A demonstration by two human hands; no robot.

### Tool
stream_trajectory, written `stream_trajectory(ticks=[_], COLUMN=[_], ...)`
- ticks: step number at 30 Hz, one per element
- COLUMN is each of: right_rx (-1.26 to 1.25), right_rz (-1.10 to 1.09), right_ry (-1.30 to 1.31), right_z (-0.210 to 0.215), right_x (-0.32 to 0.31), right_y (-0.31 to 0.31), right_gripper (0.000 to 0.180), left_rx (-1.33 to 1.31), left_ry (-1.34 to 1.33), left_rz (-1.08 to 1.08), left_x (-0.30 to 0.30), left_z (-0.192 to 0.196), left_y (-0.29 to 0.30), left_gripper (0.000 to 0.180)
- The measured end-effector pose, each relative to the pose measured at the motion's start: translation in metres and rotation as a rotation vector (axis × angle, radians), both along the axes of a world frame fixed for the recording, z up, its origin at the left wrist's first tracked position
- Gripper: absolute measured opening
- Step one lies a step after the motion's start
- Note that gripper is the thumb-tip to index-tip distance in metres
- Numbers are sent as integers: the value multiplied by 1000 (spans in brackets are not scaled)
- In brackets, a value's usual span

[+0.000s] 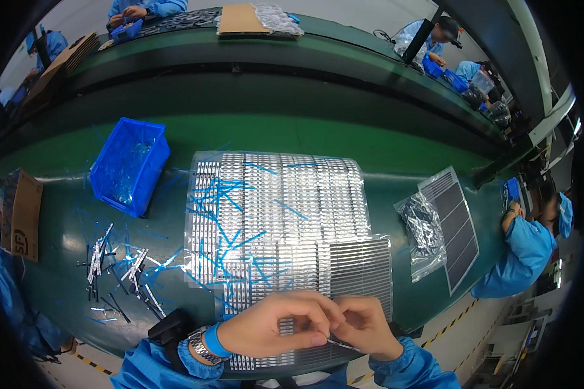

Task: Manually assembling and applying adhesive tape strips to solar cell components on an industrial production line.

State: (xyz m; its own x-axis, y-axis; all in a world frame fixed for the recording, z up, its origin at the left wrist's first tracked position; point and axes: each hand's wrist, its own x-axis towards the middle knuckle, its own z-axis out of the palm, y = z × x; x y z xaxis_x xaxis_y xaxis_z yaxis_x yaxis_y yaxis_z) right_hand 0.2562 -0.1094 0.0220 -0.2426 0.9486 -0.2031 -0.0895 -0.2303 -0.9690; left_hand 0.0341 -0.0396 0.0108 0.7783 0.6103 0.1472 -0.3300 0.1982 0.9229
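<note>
My left hand (269, 324), with a metal watch and a blue band at the wrist, curls its thumb and fingers together. Against its fingertips, my right hand (365, 325) closes around a thin narrow strip (345, 345). The strip's left end meets the left thumb; what else lies between the fingers is hidden. Both hands hover over the near edge of a clear sheet carrying rows of small silver pieces (305, 214). A dark, lined sheet section (362, 272) lies just beyond the right hand. Thin blue film slivers (224, 194) are scattered over the left side of the sheets.
On the green table (292, 133), a blue bin (131, 170) holds clear and bluish scraps. Loose silver and black strips (126, 269) lie left. A clear bag of dark parts (423, 230) rests on dark sheets (457, 227) at right. Co-workers sit around; one sleeve (522, 256) is at right.
</note>
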Motion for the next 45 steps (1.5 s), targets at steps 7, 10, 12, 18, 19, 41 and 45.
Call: stream_trajectory(ticks=[7, 10, 12, 18, 19, 41, 45], right_rx=[143, 376, 503, 693, 719, 838, 697], right_rz=[10, -202, -187, -87, -91, -309, -304], right_ry=[-116, -358, -510, -764, -770, -720, -647], right_z=[3, 12, 21, 25, 25, 76, 47], right_x=[0, 9, 14, 10, 9, -8, 3], right_y=[3, 1, 1, 9, 10, 8, -3], right_gripper=[13, 16, 19, 22, 22, 13, 12], left_rx=[-191, -233, -237, -254, -234, 1213, 1061], left_ry=[-18, -7, 11, 45, 63, 1246, 1067], left_rz=[52, 92, 95, 84, 87, 1356, 1395], left_x=[-4, -1, -2, -7, -10, -132, -124], left_z=[-6, -9, -8, -6, -8, 83, 94], left_y=[-8, -6, -7, -6, -5, 31, 20], left_gripper=[7, 6, 6, 5, 6, 41, 36])
